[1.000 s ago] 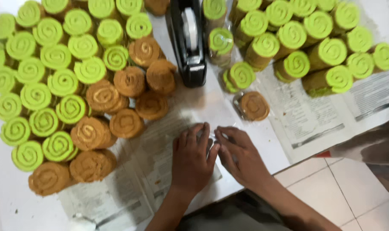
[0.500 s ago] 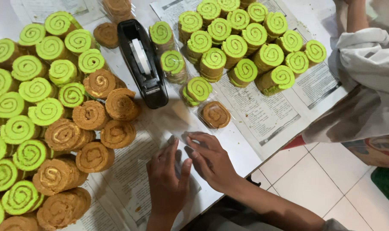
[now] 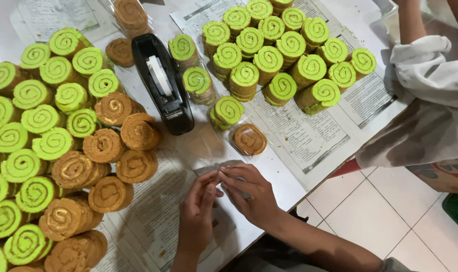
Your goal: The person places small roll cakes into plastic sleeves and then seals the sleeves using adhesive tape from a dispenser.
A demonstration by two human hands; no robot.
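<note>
- Head view: a white table [image 3: 299,189] spread with newspaper sheets [image 3: 309,131] over pale floor tiles [image 3: 390,211].
- Clear plastic wrapper [image 3: 220,166], thin and crinkled, lies at the table's near edge, beside a wrapped brown roll [image 3: 249,139].
- Left hand [image 3: 198,211] and right hand [image 3: 249,194] pinch it, fingertips together.
- Black tape dispenser [image 3: 163,83] stands behind.

White table [image 3: 289,189] under newspaper sheets [image 3: 309,131], green and brown roll cakes [image 3: 62,146], black tape dispenser [image 3: 163,83].

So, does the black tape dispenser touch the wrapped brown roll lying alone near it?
Apart. The head view shows bare table between the tape dispenser and the brown roll.
</note>
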